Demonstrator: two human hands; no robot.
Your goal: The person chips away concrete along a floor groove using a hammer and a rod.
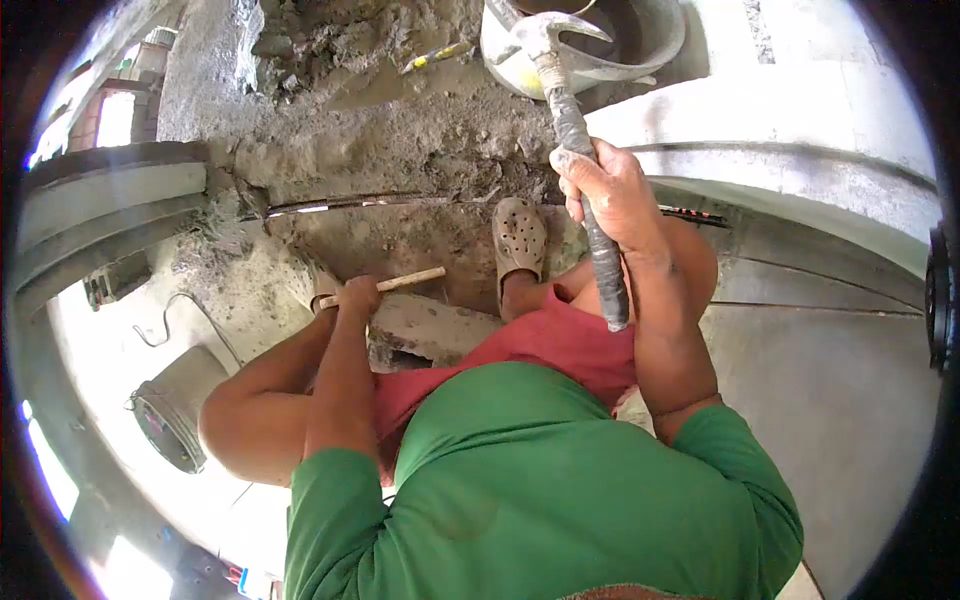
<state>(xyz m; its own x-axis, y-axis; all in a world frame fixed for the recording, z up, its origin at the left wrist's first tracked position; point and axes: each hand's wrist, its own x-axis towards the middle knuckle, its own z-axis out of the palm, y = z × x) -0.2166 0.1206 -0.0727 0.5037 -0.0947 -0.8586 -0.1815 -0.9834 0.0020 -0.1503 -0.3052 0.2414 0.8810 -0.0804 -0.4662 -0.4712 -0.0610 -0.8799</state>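
My right hand [612, 192] is raised and wrapped around the handle of a claw hammer [572, 125]. The hammer's handle is bound in grey tape, and its pale, dusty head points up and away from me. My left hand [358, 297] is closed around a thin tan rod [412, 279], held low between my legs; its exact kind is unclear. Below the rod lies a grey concrete block [425, 328] with a dark hollow in its side. My feet in beige clogs [520, 238] stand on either side, at the edge of a strip of rough, broken ground [380, 140].
A white bucket [500, 65] smeared with cement stands at the top. Left of it lies a yellow-and-dark tool [437, 57] on the dirt. Pale concrete ledges [790, 110] flank the broken strip. Another bucket [175, 405] lies tipped at the left, near a bent wire [205, 315].
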